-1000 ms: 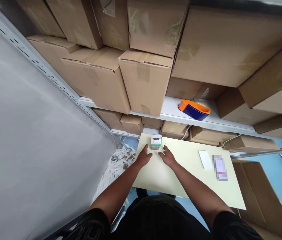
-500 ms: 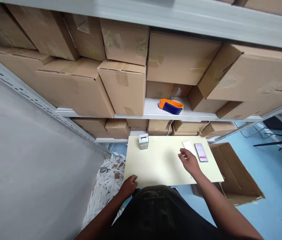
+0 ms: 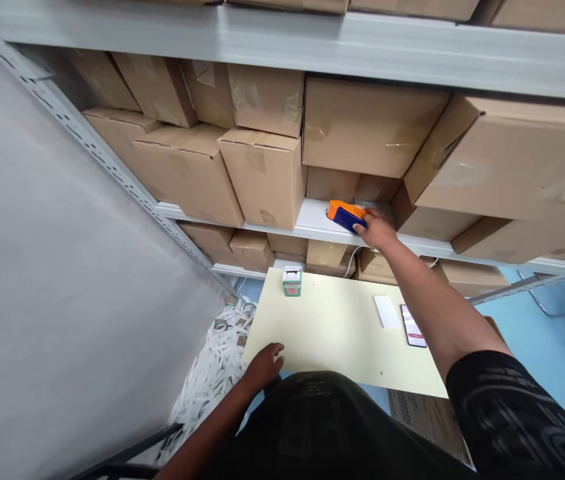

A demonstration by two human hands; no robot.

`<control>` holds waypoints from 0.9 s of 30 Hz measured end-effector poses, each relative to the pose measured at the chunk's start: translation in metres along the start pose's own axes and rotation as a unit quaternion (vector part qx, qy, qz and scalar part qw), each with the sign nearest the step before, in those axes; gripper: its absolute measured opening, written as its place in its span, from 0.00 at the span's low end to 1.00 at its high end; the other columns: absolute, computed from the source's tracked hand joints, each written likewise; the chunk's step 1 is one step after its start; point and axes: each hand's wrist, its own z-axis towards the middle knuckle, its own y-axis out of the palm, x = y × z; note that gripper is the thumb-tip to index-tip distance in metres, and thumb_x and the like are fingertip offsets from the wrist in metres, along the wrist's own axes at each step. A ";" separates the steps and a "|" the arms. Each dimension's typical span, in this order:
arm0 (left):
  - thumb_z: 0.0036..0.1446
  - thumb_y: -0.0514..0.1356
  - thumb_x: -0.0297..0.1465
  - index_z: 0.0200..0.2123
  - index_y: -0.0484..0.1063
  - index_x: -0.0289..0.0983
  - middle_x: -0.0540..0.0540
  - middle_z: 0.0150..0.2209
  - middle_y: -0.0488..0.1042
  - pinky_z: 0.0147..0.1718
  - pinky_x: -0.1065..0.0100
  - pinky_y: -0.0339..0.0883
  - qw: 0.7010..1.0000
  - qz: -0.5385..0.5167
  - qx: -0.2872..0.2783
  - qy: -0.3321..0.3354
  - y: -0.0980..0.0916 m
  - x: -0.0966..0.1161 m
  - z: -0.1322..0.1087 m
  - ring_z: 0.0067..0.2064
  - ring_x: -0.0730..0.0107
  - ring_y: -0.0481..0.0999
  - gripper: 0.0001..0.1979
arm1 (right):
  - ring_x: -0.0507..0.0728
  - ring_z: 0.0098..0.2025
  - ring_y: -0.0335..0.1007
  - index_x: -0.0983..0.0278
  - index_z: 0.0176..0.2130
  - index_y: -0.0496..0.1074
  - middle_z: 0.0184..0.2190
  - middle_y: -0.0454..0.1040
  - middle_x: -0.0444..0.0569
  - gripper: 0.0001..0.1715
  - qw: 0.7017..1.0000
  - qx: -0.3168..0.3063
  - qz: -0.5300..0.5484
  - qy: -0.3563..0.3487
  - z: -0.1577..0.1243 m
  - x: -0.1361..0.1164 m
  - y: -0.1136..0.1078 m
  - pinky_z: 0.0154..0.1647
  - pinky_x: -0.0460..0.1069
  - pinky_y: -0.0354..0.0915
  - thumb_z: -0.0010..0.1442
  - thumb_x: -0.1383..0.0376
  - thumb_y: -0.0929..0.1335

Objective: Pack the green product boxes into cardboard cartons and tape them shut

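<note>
My right hand (image 3: 379,230) reaches to the middle shelf, with fingers and thumb closed around the right end of an orange and dark blue tape dispenser (image 3: 345,215). The dispenser is at the shelf's front, and part of it is hidden by the hand. My left hand (image 3: 265,367) hovers at the near left edge of the pale yellow table (image 3: 329,327), holding nothing, its fingers loosely curled and apart. A small green and white box (image 3: 292,281) stands at the table's far left corner. To the right lie a white card-like piece (image 3: 386,311) and a phone (image 3: 413,326).
Cardboard boxes (image 3: 262,177) fill the grey metal shelves (image 3: 312,235) ahead. A grey wall (image 3: 77,280) rises on the left. White paper strips (image 3: 212,367) cover the floor beside the table. Another carton (image 3: 427,417) sits under the table's right side.
My right hand has moved from above the table up to the shelf and taken hold of the tape dispenser. My left hand stays near the table edge. The view has shifted slightly.
</note>
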 end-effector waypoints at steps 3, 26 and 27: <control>0.60 0.57 0.31 0.54 0.74 0.39 0.41 0.55 0.78 0.55 0.62 0.69 1.000 0.004 -0.009 -0.004 0.005 0.001 -0.006 0.54 0.59 0.78 0.19 | 0.62 0.64 0.58 0.75 0.55 0.75 0.64 0.66 0.66 0.26 0.999 0.029 0.010 -0.012 -0.018 0.007 -0.004 0.64 0.57 0.57 0.69 0.56 0.67; 0.61 0.56 0.33 0.53 0.75 0.38 0.41 0.55 0.77 0.56 0.62 0.68 0.984 0.118 -0.084 0.104 -0.001 0.031 0.024 0.55 0.58 0.77 0.18 | 0.69 0.69 0.56 0.61 0.40 0.80 0.67 0.64 0.53 0.10 0.982 -0.095 0.017 0.160 -0.362 0.066 0.198 0.65 0.60 0.62 0.58 0.67 0.70; 0.61 0.56 0.33 0.53 0.75 0.38 0.41 0.55 0.78 0.56 0.62 0.68 0.984 0.119 -0.080 0.102 0.002 0.034 0.022 0.56 0.58 0.77 0.18 | 0.69 0.68 0.56 0.60 0.43 0.80 0.67 0.64 0.52 0.13 0.983 -0.094 0.013 0.160 -0.363 0.066 0.194 0.65 0.62 0.62 0.57 0.67 0.70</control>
